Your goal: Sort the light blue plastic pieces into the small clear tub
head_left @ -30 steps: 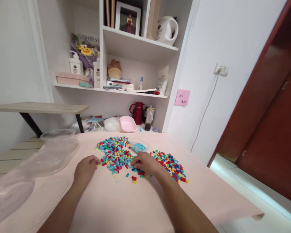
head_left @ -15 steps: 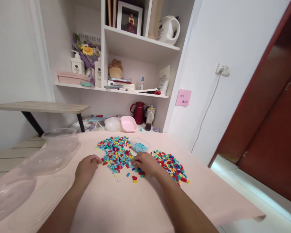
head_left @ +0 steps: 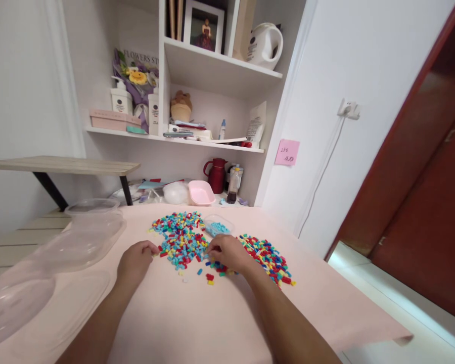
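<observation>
Small toy building bricks in mixed colours lie in a middle pile (head_left: pixel 184 247), which joins a pile farther back (head_left: pixel 178 221). My left hand (head_left: pixel 136 263) rests at the left edge of the middle pile, fingers curled together. Whatever it may hold is hidden. At that pile's right edge is my right hand (head_left: pixel 227 251), thumb and fingers pinched low over the bricks. A light-blue brick shows by its fingertips, but I cannot tell whether it is gripped. Just behind this hand stands a clear plastic tub (head_left: pixel 229 221) with light-blue bricks (head_left: pixel 218 228) inside.
A third brick pile (head_left: pixel 267 258) spreads to the right, partly behind my right forearm. Several loose bricks, one red (head_left: pixel 210 277), lie nearer me on the pink tablecloth (head_left: pixel 182 323). Clear plastic containers (head_left: pixel 87 242) line the left side. A pink basin (head_left: pixel 201 193) and a red jug (head_left: pixel 217 176) stand behind.
Both hands stay in nearly the same places. The fingers of my right hand shift very slightly at the pile's edge, and the view tilts a little.
</observation>
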Demonstrator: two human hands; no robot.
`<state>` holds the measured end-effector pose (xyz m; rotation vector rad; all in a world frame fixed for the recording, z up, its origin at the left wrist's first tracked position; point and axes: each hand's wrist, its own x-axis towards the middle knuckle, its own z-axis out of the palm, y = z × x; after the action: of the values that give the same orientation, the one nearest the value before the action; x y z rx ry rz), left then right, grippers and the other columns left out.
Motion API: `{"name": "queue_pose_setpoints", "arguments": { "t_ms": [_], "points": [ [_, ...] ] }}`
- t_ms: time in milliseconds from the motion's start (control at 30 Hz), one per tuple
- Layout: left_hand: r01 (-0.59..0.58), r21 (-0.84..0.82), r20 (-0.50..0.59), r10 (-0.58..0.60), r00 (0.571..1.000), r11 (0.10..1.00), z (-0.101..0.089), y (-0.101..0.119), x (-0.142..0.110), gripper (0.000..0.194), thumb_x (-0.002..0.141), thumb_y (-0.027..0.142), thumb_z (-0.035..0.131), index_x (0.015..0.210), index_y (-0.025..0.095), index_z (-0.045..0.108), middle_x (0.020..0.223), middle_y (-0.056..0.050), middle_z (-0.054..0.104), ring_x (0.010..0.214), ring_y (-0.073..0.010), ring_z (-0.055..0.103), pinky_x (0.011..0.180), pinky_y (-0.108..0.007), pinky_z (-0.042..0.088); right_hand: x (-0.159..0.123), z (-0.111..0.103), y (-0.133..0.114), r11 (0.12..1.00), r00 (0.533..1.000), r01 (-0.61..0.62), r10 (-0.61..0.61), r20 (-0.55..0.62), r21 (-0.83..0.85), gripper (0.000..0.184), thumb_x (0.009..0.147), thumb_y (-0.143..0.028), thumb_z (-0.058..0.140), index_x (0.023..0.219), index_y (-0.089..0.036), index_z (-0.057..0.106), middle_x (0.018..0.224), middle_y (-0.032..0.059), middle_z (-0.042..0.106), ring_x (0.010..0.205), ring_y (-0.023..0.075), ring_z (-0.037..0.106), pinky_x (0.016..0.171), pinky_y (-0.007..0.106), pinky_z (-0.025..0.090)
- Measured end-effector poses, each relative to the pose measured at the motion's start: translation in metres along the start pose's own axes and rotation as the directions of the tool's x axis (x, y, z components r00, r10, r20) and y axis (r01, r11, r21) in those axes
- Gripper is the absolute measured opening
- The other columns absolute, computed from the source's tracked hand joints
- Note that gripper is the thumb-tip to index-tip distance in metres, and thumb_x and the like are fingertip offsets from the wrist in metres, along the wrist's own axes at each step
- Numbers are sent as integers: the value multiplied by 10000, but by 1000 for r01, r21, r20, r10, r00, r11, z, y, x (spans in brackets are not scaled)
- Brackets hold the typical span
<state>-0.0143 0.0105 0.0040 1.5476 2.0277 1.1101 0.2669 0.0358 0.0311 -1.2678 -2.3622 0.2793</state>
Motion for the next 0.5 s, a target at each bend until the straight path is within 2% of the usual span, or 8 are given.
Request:
{"name": "queue_pose_setpoints", "arguments": {
  "t_ms": [200,300,400,500],
  "points": [
    [1,2,6,-1,1000,1000,1,-4,2,257,687,201,420,679,233,674,729,9,705,691,-175,630,618,-259,400,2,-12,14,983,966,-23,69,-248,184,132,779,-194,564,786,-189,696,835,28,665,747,135,576,694,229,418],
    [-4,0,14,4,1000,1000,2,-5,2,261,692,204,416,687,239,675,735,14,707,675,-174,624,610,-258,396,2,-12,17,975,957,-51,109,-269,216,129,789,-201,557,774,-187,685,828,27,658,731,135,574,674,233,421],
    [-10,-4,13,10,1000,1000,4,-5,3,255,686,195,421,672,241,671,779,19,719,692,-171,626,608,-254,394,4,-8,17,977,965,-20,75,-253,213,116,786,-220,571,767,-191,682,809,23,655,724,136,570,677,237,425],
    [-5,2,13,5,1000,1000,5,-6,4,254,690,196,422,672,245,670,778,21,719,680,-170,623,609,-253,396,10,-5,18,974,926,-17,100,-364,225,149,801,-259,555,789,-193,687,822,34,657,709,141,560,685,251,439]
  ]
}}
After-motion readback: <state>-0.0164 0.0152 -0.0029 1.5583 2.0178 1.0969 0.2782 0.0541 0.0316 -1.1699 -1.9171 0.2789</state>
